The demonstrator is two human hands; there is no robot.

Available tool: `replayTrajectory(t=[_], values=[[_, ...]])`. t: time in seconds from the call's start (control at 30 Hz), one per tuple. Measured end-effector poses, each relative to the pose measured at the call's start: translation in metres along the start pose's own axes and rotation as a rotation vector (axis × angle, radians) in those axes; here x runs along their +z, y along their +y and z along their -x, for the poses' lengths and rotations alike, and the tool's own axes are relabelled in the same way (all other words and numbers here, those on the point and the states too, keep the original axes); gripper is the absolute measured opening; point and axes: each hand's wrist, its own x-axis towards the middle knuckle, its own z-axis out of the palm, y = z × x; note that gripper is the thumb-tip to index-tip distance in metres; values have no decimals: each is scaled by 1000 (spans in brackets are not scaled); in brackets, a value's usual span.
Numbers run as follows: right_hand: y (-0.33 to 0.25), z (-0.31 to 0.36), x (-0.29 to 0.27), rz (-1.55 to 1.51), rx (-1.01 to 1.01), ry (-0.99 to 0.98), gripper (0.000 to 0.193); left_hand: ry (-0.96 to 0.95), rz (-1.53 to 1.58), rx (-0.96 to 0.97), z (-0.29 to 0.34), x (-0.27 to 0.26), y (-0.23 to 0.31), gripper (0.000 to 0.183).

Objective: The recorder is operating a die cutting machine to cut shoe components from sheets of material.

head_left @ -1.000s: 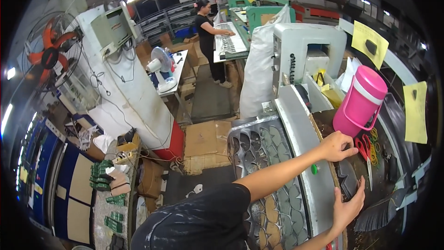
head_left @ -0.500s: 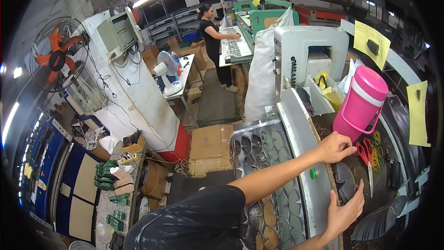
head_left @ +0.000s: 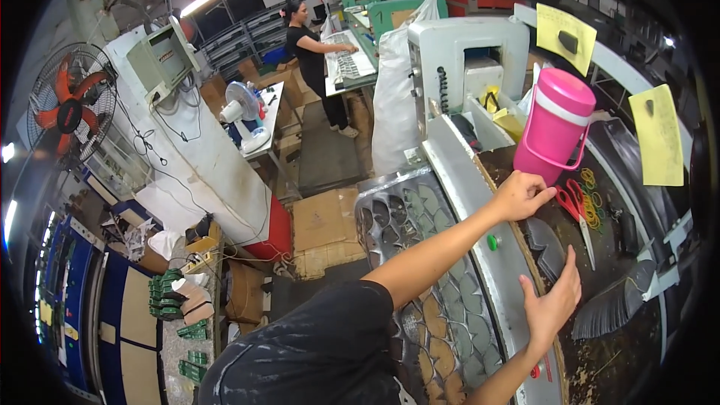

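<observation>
My left hand (head_left: 519, 196) is at the far end of a small stack of dark, curved flat pieces (head_left: 543, 246) on the dark bench top. Its fingers are curled in, and what they may hold is hidden. At the near end of the stack, my right hand (head_left: 553, 301) is open, fingers stretched out and thumb apart, holding nothing. Just right of my left hand lie scissors (head_left: 571, 199) with red handles, blades pointing toward me. Beside the scissors is a tangle of yellow and green rubber bands (head_left: 592, 199).
A pink jug (head_left: 555, 124) stands beyond my left hand. Fringed black strips (head_left: 615, 307) lie at the right. Left of the bench runs a grey machine rail (head_left: 469, 202) with a green button (head_left: 493, 242), then a tray of curved pieces (head_left: 442, 307). A person (head_left: 311, 60) works at a far table.
The whole view has shifted, so most things sit farther left in it. My right hand has drawn slightly away from the dark stack; my left stays at its far end, still curled.
</observation>
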Motion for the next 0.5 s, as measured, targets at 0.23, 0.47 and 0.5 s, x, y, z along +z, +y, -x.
replayTrajectory(t=[0.23,0.47,0.5], values=[[3,2,0,-44,64,23,108,-7,23,-11,3,7,4,35],[2,2,6,-6,39,30,106,-9,12,15,0,-2,3,34],[3,0,7,-7,39,24,106,-13,7,-2,-1,-2,3,33]])
